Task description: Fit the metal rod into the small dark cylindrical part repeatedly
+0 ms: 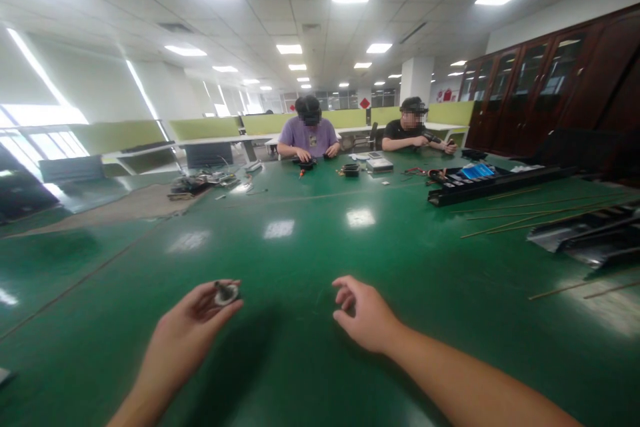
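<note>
My left hand (200,317) holds a small round metal part (227,293) between thumb and fingers, above the green table (280,260). The part has a pale rim and a dark stub pointing up. To the right, my right hand (367,317) hovers over the table with its fingers loosely curled and the thumb apart from them. Nothing shows between those fingers. The two hands are well apart.
Two people (309,137) (411,130) work across the table. Black metal rails (500,183) and thin rods (520,220) lie on the right. A pile of parts (193,183) is at the back left, and a grey box (380,165) stands farther back.
</note>
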Tool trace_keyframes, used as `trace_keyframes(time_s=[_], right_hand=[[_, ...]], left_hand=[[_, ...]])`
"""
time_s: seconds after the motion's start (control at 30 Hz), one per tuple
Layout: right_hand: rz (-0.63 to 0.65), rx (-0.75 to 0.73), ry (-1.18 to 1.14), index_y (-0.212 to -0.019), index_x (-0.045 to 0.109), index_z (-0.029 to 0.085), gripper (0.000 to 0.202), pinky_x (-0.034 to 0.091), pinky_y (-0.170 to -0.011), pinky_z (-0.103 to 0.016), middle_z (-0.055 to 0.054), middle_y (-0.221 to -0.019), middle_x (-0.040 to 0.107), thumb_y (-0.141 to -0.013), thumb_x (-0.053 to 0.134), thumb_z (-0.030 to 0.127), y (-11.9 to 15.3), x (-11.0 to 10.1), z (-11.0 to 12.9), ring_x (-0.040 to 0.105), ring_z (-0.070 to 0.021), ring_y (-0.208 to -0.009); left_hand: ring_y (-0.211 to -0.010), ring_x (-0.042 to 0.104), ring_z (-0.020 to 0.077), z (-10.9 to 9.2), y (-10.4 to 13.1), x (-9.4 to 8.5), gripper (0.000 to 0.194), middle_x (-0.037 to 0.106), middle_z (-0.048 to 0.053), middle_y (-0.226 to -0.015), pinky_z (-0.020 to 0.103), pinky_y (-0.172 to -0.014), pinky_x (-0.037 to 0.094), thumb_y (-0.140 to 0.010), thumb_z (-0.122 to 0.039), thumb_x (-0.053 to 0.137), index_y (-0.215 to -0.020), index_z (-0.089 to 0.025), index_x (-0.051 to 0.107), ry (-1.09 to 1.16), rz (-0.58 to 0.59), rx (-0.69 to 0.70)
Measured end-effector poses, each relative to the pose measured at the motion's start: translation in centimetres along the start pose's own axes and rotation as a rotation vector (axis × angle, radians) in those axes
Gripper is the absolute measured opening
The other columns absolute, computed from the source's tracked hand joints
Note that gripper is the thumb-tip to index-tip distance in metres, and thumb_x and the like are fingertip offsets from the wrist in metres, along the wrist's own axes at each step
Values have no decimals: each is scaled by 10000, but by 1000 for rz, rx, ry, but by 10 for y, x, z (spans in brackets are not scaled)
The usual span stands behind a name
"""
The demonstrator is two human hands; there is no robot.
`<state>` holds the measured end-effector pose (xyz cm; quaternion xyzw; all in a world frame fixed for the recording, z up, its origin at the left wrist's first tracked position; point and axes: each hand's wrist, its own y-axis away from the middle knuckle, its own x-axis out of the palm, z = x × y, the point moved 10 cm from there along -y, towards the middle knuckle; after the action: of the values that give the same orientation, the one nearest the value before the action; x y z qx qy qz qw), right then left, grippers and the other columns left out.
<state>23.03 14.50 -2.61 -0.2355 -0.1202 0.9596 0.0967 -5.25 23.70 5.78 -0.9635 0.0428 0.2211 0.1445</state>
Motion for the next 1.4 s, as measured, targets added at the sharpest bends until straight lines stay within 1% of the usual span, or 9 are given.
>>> trace_keyframes(time_s=[0.1,0.17,0.23,0.3,0.43,0.53,0.7,1.13,1.4], right_hand=[[9,37,-56,-1215,570,212,467,510,-672,-263,-22,-924,668,-760,658,159,-4,0,-6,631,-145,-727],[3,61,-92,-1217,563,202,476,507,-649,-251,-23,-915,662,-755,657,143,-6,-1,-10,628,-137,-705],[-6,78,-116,-1209,562,196,477,504,-631,-244,-22,-907,659,-747,656,124,-8,-2,-13,625,-131,-686],[-9,82,-121,-1203,564,198,491,503,-632,-242,-17,-893,661,-731,648,90,-9,-3,-15,625,-130,-680],[0,62,-118,-1190,570,211,532,506,-653,-239,-19,-931,667,-696,599,13,-8,-1,-16,634,-132,-700],[26,45,-112,-1184,569,219,543,508,-663,-240,-20,-959,676,-685,584,3,-6,3,-15,647,-141,-724],[14,16,-84,-1115,611,228,493,517,-725,-262,-21,-962,688,-667,608,22,-4,3,-12,667,-175,-823],[-28,-5,-37,-914,676,199,239,470,-644,-234,-5,-820,688,-719,621,72,-3,-2,2,628,-156,-721],[-48,5,-37,-800,729,182,114,474,-655,-236,-19,-781,702,-728,671,115,-4,-7,5,647,-162,-729]], left_hand=[[-946,696,266,-16,-8,84,483,731,71,-1035,417,-946,533,-709,-465,760,-1082,-181,643,30,223,74],[-941,691,242,-28,-4,126,417,720,65,-1045,398,-930,535,-776,-415,700,-1119,-188,634,34,316,158],[-955,674,228,-36,5,153,347,700,61,-1069,377,-896,538,-818,-354,657,-1133,-208,644,0,380,258],[-977,651,221,-38,15,166,303,683,57,-1077,363,-882,528,-841,-302,633,-1134,-232,660,-51,437,367],[-1031,624,217,-31,29,167,325,670,63,-1117,358,-926,497,-858,-249,621,-1182,-255,646,-88,519,491],[-1010,631,223,-24,28,161,349,675,71,-1115,357,-912,498,-824,-237,659,-1172,-235,629,-97,476,452],[-889,639,193,-27,32,166,200,689,32,-972,297,-807,494,-819,-215,661,-1019,-225,654,-57,492,427],[-880,640,180,-21,25,172,219,700,5,-956,280,-797,477,-813,-242,706,-1029,-242,673,2,521,341],[-898,665,184,-21,28,172,216,725,14,-975,284,-820,506,-814,-274,718,-1027,-247,695,-17,515,367]])
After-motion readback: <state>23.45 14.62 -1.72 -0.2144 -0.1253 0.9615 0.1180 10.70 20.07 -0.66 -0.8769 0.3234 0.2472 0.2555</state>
